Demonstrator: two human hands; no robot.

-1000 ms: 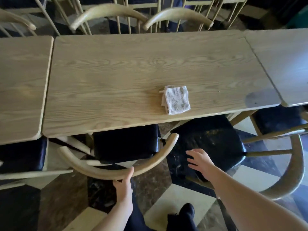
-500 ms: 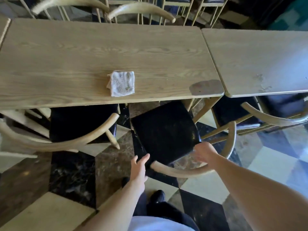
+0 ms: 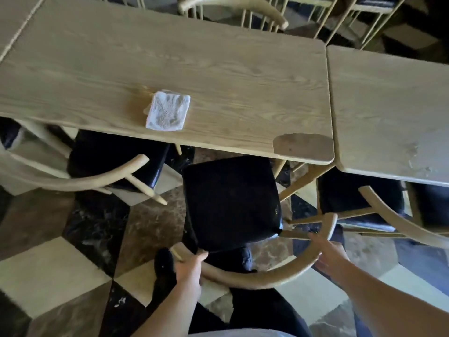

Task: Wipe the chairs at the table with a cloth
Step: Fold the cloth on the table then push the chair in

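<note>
A folded whitish cloth [image 3: 168,111] lies on the wooden table [image 3: 218,76] near its front edge, with no hand on it. Directly below me stands a chair with a black seat [image 3: 230,203] and a curved wooden backrest [image 3: 267,276], pulled out from under the table. My left hand [image 3: 189,266] grips the left end of that backrest. My right hand [image 3: 330,259] rests against the right side of the backrest, fingers spread and blurred.
A second chair [image 3: 104,166] sits tucked under the table at left, and another [image 3: 379,210] at right under a neighbouring table [image 3: 388,113]. More chairs [image 3: 233,10] line the far side. The floor [image 3: 60,271] is chequered marble. My shoes [image 3: 165,261] stand behind the chair.
I have shifted right from the left chair to the middle one. Both hands moved onto its backrest; the left closed on its left end, and the chair turned and came out from the table.
</note>
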